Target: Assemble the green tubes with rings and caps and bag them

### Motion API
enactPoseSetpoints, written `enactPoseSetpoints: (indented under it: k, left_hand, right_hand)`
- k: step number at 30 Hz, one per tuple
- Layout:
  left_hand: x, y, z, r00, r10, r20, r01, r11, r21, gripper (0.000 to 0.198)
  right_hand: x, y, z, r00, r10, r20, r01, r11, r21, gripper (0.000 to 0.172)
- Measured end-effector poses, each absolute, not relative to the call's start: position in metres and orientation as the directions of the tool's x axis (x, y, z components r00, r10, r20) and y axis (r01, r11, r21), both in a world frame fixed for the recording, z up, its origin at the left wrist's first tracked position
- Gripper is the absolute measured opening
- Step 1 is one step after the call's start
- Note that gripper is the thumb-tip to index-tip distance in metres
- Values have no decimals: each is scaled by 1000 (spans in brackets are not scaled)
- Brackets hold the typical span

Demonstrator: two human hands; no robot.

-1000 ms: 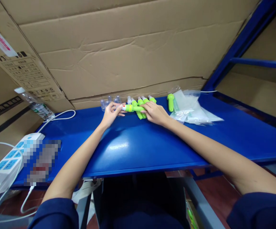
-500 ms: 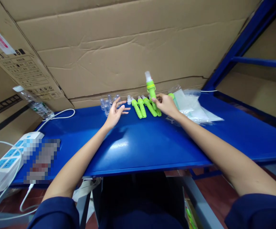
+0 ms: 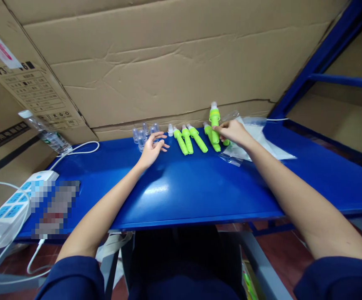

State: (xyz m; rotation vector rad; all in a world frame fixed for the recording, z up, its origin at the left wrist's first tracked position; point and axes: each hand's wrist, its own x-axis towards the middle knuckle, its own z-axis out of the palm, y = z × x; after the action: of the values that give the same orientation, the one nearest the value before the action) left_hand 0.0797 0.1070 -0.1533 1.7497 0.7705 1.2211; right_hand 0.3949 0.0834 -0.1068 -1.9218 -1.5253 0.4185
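My right hand (image 3: 231,131) grips a bright green stick with a ring collar and a clear tip (image 3: 214,118), held upright by its lower part. Just behind it, another green stick (image 3: 209,131) lies on the blue table. Farther left, more of these green sticks (image 3: 197,138) rest side by side, clear tips toward the cardboard. My left hand (image 3: 152,150) hovers with fingers apart, holding nothing. Beside its fingers stand several small clear caps (image 3: 141,139), and one whitish cap (image 3: 170,130) stands between that hand and the sticks.
Clear plastic bags (image 3: 262,143) lie right of my right hand. A water bottle (image 3: 48,135), a white power strip (image 3: 21,206) and a blurred-out phone-like object (image 3: 57,210) with a cable are at the left. Cardboard (image 3: 181,62) walls the blue table's (image 3: 184,191) back.
My right hand has moved right and slightly lower with the green stick, away from the row of sticks. My left hand has stayed near the clear caps.
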Motion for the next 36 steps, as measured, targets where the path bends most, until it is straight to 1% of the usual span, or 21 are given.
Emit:
enactPoseSetpoints:
  k: [4,8,11,17,20,22,24,25,27,29,31,34,36]
  left_hand:
    - [81,105,-152,334,846,415,25,-448,894,34]
    - [81,105,-152,339,850,404,17,-435,900,32]
    - [82,105,-152,333,856,395,31,-428,903,30]
    - [83,105,-155,343,851,397,18,-429,903,27]
    - [83,104,-157,354,847,396,28,-433,901,22]
    - [85,106,-157,375,835,403,77,-461,884,21]
    - [87,113,-156,399,808,433,171,-530,831,21]
    - [89,118,-155,415,788,455,233,-576,784,22]
    - [95,132,-152,457,739,495,365,-663,654,27]
    - [105,149,-149,507,700,503,471,-714,518,39]
    - [117,164,-146,538,688,487,541,-725,427,53]
    - [134,182,-145,528,724,444,622,-685,379,64]
    - [141,190,-146,510,757,408,667,-648,369,59]
  right_hand:
    - [404,88,-112,277,951,136,819,-160,-551,41]
    - [404,92,-117,218,963,157,885,-127,-448,44]
    - [396,94,-121,157,972,173,919,-80,-385,40]
    - [376,96,-139,57,967,249,972,3,-236,23]
    - [371,96,-144,50,972,228,980,-4,-197,25]
    - [369,95,-141,54,975,214,983,-14,-185,29]
    - [371,94,-136,69,971,228,981,-25,-194,30]
    - [373,93,-133,92,965,246,978,-40,-206,31]
    - [379,90,-128,175,941,288,966,-107,-235,33]
    - [388,87,-125,283,906,314,945,-208,-251,34]
    - [396,86,-127,353,887,297,926,-285,-249,36]
    - [406,89,-134,365,903,227,920,-311,-240,40]
    - [411,93,-141,347,914,209,921,-290,-261,41]
